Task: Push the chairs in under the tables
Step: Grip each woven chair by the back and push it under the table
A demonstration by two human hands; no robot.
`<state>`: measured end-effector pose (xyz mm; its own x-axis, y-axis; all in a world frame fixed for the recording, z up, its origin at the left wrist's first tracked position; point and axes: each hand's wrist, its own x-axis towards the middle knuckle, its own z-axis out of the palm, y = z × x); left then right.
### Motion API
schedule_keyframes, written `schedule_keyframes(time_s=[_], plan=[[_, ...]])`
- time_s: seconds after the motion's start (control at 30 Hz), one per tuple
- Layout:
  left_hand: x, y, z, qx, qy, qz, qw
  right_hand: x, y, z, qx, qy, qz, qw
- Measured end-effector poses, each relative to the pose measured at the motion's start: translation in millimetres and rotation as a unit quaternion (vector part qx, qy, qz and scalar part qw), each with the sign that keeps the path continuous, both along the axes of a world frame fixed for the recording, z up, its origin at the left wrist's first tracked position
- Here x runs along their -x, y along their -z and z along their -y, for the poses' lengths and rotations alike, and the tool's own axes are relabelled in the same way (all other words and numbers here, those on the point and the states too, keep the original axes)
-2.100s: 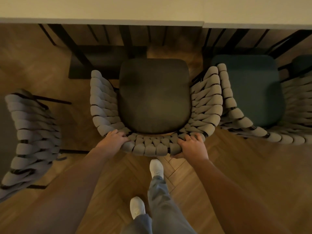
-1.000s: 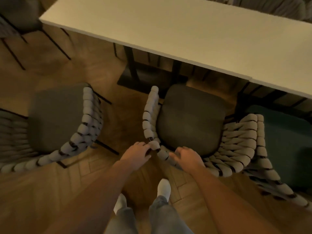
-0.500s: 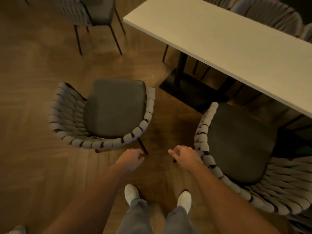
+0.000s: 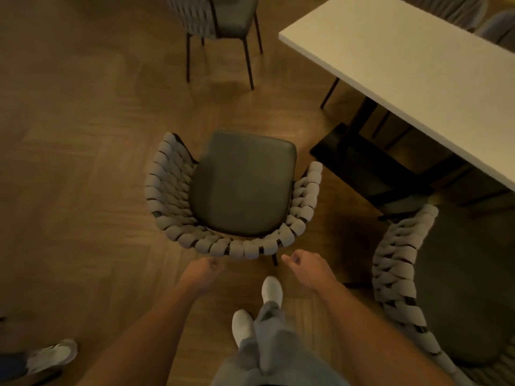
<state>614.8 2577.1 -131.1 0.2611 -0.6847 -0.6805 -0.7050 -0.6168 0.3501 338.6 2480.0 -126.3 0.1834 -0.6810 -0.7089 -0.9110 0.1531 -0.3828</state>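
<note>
Just beyond both hands stands the woven-back chair, clear of the table. Left hand and right hand hang loosely curled, holding nothing. Grasp the padded backrest rim; the frame probably slides stiffly.

Cut-off chairs, hidden table underside, soft motion blur

The far chair at the top of the frame loses its upper part to the edge — only seat and legs show. The white table runs off the right edge, its top hiding most of the dark base. At lower right, the woven chair is cropped by the right and bottom edges. A second person's shoe at lower left shows only partly — the leg is cut off. Both forearms and the grey trousers leave the bottom edge, blurred.
</note>
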Motion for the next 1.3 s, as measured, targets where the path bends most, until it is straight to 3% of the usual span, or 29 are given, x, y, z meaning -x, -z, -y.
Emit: schedule_keyframes(time_s=[0.17,0.4,0.6,0.67,0.77,0.9,0.97,1.03,1.3], plan=[[-27,11,6,-0.026,-0.093,0.002,0.995,-19,17,44,-0.057,0.033,0.005,0.998],[-60,36,29,-0.03,-0.189,-0.002,0.982,-30,51,83,-0.091,0.072,-0.084,0.99],[-98,55,46,-0.057,-0.326,0.019,0.944,-43,72,86,-0.132,0.257,-0.043,0.956],[-114,65,49,-0.077,-0.33,0.031,0.94,-39,99,84,-0.128,0.301,-0.028,0.944],[-142,81,57,-0.057,-0.401,-0.024,0.914,-50,101,82,-0.117,0.38,-0.042,0.917],[-176,96,69,0.002,-0.526,-0.162,0.835,-75,91,86,-0.108,0.466,-0.069,0.875],[-181,100,72,0.043,-0.531,-0.214,0.819,-78,95,87,-0.079,0.503,-0.078,0.857],[-186,107,77,0.061,-0.511,-0.235,0.824,-87,98,89,-0.042,0.518,-0.105,0.848],[-201,125,71,0.053,-0.494,-0.258,0.828,-100,94,78,0.017,0.509,-0.126,0.852]])
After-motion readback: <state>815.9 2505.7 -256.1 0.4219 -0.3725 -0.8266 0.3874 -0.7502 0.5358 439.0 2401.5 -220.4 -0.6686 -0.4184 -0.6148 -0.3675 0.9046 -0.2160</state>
